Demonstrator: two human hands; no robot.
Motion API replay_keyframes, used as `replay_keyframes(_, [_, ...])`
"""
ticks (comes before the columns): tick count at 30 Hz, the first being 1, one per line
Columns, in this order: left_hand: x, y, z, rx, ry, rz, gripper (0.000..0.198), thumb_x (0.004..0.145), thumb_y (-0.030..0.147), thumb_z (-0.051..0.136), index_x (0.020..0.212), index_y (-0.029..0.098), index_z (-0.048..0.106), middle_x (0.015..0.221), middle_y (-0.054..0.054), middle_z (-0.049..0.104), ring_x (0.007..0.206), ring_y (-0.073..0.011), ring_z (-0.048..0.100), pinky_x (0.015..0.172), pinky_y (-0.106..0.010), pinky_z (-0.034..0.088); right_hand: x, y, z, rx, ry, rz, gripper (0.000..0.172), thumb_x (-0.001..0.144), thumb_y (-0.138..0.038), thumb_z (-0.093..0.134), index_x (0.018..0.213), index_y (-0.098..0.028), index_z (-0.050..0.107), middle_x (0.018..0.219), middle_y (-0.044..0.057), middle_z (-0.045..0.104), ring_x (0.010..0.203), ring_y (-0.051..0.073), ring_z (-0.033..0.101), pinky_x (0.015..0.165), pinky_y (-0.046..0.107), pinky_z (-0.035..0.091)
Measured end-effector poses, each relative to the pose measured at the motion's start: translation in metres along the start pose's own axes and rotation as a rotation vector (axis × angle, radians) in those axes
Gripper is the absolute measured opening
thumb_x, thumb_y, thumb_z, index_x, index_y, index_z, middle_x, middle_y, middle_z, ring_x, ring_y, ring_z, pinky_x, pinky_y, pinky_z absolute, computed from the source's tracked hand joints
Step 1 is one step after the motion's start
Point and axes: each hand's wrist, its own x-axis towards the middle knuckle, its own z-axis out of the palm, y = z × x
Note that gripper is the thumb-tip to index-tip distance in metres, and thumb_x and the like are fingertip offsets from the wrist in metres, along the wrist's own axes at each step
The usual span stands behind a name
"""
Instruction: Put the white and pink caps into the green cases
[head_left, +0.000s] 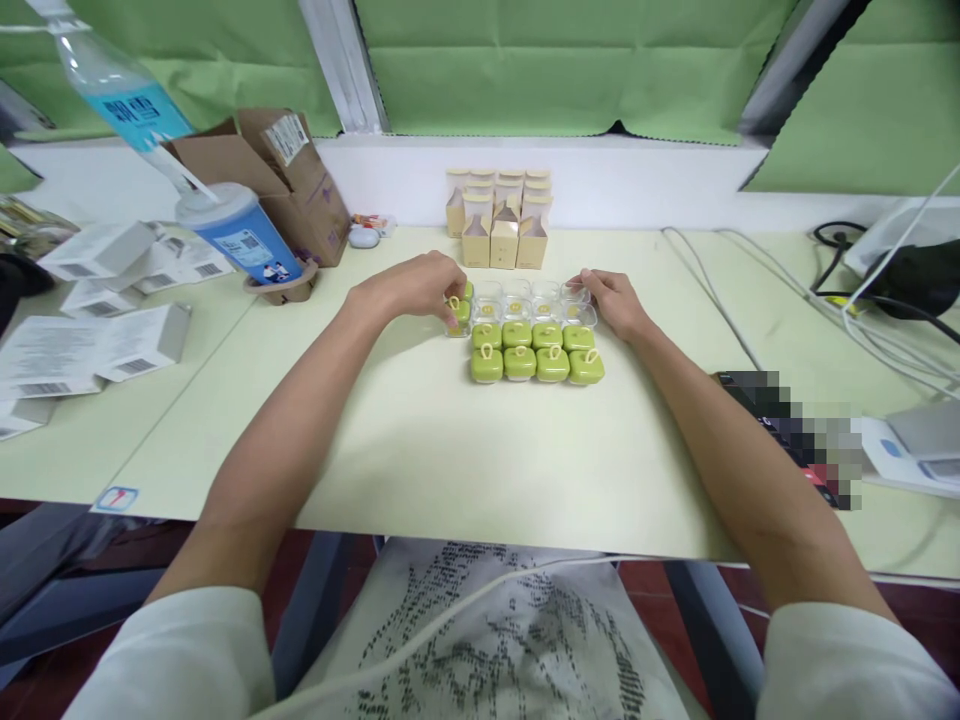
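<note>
Two rows of small green-lidded cases [519,364] with yellow loops on top stand in the middle of the table. Behind them is a row of clear plastic containers [517,302], with something yellow visible in them. At the left end of that row, my left hand [429,283] has its thumb and fingers closed around a green-lidded case [459,312], which they partly hide. My right hand [613,302] is at the other end, fingertips pinched at the rim of a clear container [577,313].
Open beige boxes [504,235] stand at the back by the wall. On the left are white boxes [142,345], a blue cup [251,245] leaning in a holder, a bottle [127,95] and a cardboard box [300,190]. Cables [712,300] and a dark device [757,395] lie on the right.
</note>
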Motion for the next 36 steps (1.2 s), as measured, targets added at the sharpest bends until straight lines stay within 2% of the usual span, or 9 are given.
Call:
replay_keyframes(5, [0.001, -0.002, 0.001, -0.025, 0.001, -0.011, 0.043, 0.075, 0.042, 0.091, 0.109, 0.019, 0.08, 0.102, -0.007, 0.078, 0.1, -0.0296, 0.073, 0.081, -0.035, 0.045, 0.0, 0.001, 0.0, -0.007, -0.002, 0.006, 0.075, 0.093, -0.092, 0.065, 0.097, -0.021, 0.086, 0.089, 0.006, 0.081, 0.068, 0.016, 0.057, 0.071, 0.033, 0.053])
replay_keyframes(10, [0.001, -0.005, 0.004, -0.083, 0.069, -0.044, 0.04, 0.073, 0.042, 0.093, 0.106, 0.022, 0.082, 0.101, -0.007, 0.077, 0.106, -0.0341, 0.072, 0.09, -0.038, 0.048, 0.0, 0.002, 0.0, -0.01, 0.0, 0.017, 0.069, 0.098, -0.086, 0.064, 0.098, -0.021, 0.086, 0.089, 0.006, 0.081, 0.071, 0.017, 0.06, 0.074, 0.034, 0.054])
replay_keyframes(15, [-0.009, 0.011, -0.01, -0.142, 0.218, 0.028, 0.031, 0.088, 0.048, 0.081, 0.105, 0.023, 0.085, 0.107, -0.005, 0.08, 0.108, -0.0293, 0.072, 0.095, -0.036, 0.048, 0.0, 0.001, 0.0, -0.001, -0.004, 0.031, 0.071, 0.096, -0.089, 0.065, 0.098, -0.021, 0.086, 0.095, 0.007, 0.083, 0.071, 0.017, 0.059, 0.076, 0.035, 0.055])
replay_keyframes(17, [-0.012, 0.023, -0.015, -0.244, 0.144, 0.099, 0.028, 0.089, 0.048, 0.078, 0.101, 0.024, 0.087, 0.104, -0.004, 0.081, 0.101, -0.026, 0.073, 0.09, -0.034, 0.049, 0.0, 0.0, 0.0, 0.001, -0.005, 0.034, 0.072, 0.095, -0.091, 0.065, 0.097, -0.021, 0.085, 0.095, 0.008, 0.083, 0.072, 0.018, 0.059, 0.077, 0.035, 0.055])
replay_keyframes(20, [-0.012, 0.039, -0.014, -0.322, -0.007, 0.169, 0.027, 0.081, 0.047, 0.084, 0.094, 0.024, 0.088, 0.095, -0.004, 0.082, 0.088, -0.0243, 0.072, 0.082, -0.035, 0.048, -0.001, -0.001, 0.0, 0.004, -0.007, 0.034, 0.073, 0.094, -0.091, 0.064, 0.094, -0.021, 0.084, 0.097, 0.009, 0.083, 0.072, 0.018, 0.059, 0.076, 0.035, 0.054])
replay_keyframes(24, [-0.009, 0.046, -0.011, -0.306, -0.021, 0.202, 0.02, 0.081, 0.041, 0.081, 0.084, 0.022, 0.085, 0.091, -0.005, 0.08, 0.084, -0.0235, 0.071, 0.079, -0.035, 0.047, -0.001, -0.002, 0.001, 0.008, -0.006, 0.031, 0.075, 0.092, -0.094, 0.064, 0.093, -0.021, 0.083, 0.098, 0.009, 0.083, 0.072, 0.017, 0.058, 0.074, 0.035, 0.053])
replay_keyframes(27, [-0.015, 0.043, -0.019, -0.325, 0.02, 0.193, 0.021, 0.086, 0.042, 0.077, 0.087, 0.021, 0.082, 0.1, -0.005, 0.081, 0.094, -0.0245, 0.074, 0.084, -0.034, 0.049, -0.001, -0.002, 0.001, 0.01, -0.005, 0.033, 0.077, 0.09, -0.096, 0.064, 0.089, -0.021, 0.082, 0.101, 0.01, 0.084, 0.072, 0.017, 0.057, 0.074, 0.035, 0.053])
replay_keyframes(31, [-0.026, 0.034, -0.033, -0.372, 0.127, 0.113, 0.024, 0.097, 0.042, 0.07, 0.104, 0.021, 0.079, 0.113, -0.004, 0.081, 0.11, -0.0256, 0.075, 0.094, -0.033, 0.052, -0.001, -0.003, 0.002, 0.003, -0.004, 0.035, 0.075, 0.091, -0.094, 0.064, 0.086, -0.021, 0.081, 0.101, 0.009, 0.085, 0.07, 0.017, 0.056, 0.076, 0.035, 0.052])
replay_keyframes(36, [-0.01, 0.028, -0.018, -0.419, 0.402, 0.027, 0.02, 0.105, 0.032, 0.061, 0.116, 0.021, 0.074, 0.116, -0.008, 0.08, 0.109, -0.0246, 0.073, 0.099, -0.038, 0.056, -0.002, -0.006, 0.001, 0.001, -0.007, 0.03, 0.076, 0.091, -0.095, 0.064, 0.086, -0.021, 0.08, 0.105, 0.01, 0.085, 0.071, 0.017, 0.057, 0.078, 0.036, 0.052])
